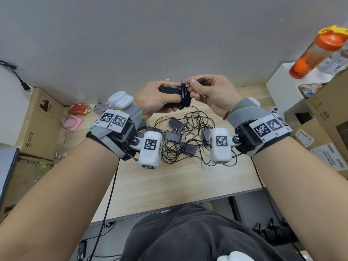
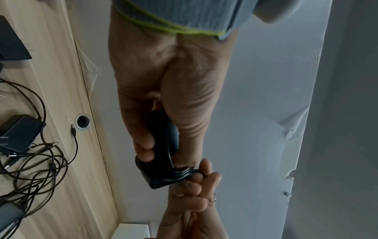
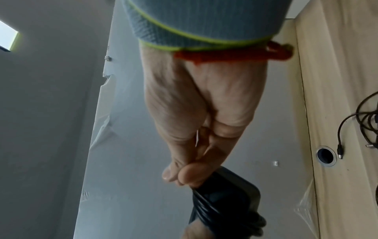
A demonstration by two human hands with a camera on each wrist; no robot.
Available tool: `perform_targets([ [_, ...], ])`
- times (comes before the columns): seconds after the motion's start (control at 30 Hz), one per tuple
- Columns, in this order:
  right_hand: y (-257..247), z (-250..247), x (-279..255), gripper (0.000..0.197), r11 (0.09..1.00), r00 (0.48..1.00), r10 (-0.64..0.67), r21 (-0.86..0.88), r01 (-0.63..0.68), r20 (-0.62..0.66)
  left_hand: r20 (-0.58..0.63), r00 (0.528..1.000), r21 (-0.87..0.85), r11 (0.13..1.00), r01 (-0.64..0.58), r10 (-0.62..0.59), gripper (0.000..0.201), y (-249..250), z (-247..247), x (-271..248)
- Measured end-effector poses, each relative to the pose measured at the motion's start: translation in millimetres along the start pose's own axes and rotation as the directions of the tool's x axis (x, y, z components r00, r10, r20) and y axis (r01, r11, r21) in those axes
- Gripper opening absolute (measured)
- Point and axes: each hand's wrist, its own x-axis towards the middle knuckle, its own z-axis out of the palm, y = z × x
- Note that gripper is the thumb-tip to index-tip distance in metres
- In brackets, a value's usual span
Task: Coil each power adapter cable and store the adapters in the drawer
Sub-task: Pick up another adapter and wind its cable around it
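Note:
My left hand (image 1: pixel 160 98) grips a black power adapter (image 1: pixel 170 89) held up above the desk, its cable (image 1: pixel 183 98) wound in several turns round the body. My right hand (image 1: pixel 205 89) pinches the loose cable end beside the coil, and the barrel plug (image 1: pixel 204 79) sticks out past its fingers. The left wrist view shows the adapter (image 2: pixel 163 145) clasped between fingers and thumb, with the right hand (image 2: pixel 196 194) touching the coil. In the right wrist view the fingertips (image 3: pixel 180 174) press together right against the wound adapter (image 3: pixel 225 197). Several more black adapters with tangled cables (image 1: pixel 180 136) lie on the desk. No drawer is in view.
The light wooden desk (image 1: pixel 178 181) ends at a grey wall. Cardboard boxes (image 1: pixel 39 117) and pink sticky notes (image 1: pixel 72 122) sit at the left. At the right are a white box (image 1: pixel 286 87), an orange bottle (image 1: pixel 316 51) and more cartons. A cable hole (image 2: pixel 82 121) opens near the desk's back edge.

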Motion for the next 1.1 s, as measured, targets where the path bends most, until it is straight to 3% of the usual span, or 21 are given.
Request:
perform_targets([
  [0.1, -0.4, 1.2, -0.5, 0.010, 0.999, 1.000, -0.012, -0.042, 0.011, -0.016, -0.017, 0.999, 0.039, 0.999, 0.028, -0.027, 0.029, -0.2, 2.7, -1.0],
  [0.2, -2.1, 3.4, -1.4, 0.004, 0.995, 0.998, -0.040, -0.095, 0.036, -0.046, -0.096, 0.994, -0.031, 0.999, 0.040, -0.043, 0.034, -3.5, 6.8, 1.9],
  [0.37, 2.3, 9.7, -2.5, 0.023, 0.969, 1.000, -0.007, -0.246, 0.002, -0.019, -0.234, 0.970, -0.125, 0.992, 0.031, -0.060, 0.034, -4.4, 14.4, 8.3],
  [0.57, 3.7, 18.0, -2.8, 0.019, 0.943, 0.999, 0.011, -0.331, -0.020, -0.030, -0.239, 0.969, -0.204, 0.979, 0.015, -0.065, 0.017, -0.8, 16.8, 10.3],
  [0.77, 5.1, 16.6, 4.1, 0.040, 0.945, 0.989, 0.047, -0.315, -0.089, -0.138, -0.189, 0.982, -0.099, 0.995, -0.011, -0.008, 0.023, 0.2, 19.1, 8.5],
  [0.9, 8.7, 15.3, 9.0, 0.026, 0.923, 0.989, 0.033, -0.376, -0.086, -0.146, -0.145, 0.989, -0.020, 0.999, -0.033, 0.030, 0.027, 3.8, 18.4, 6.7],
  [1.1, 13.7, 9.3, 12.1, 0.031, 0.820, 0.970, -0.062, -0.567, -0.085, -0.236, -0.111, 0.994, 0.015, 1.000, -0.015, 0.016, 0.031, 2.3, 18.2, 6.3],
])
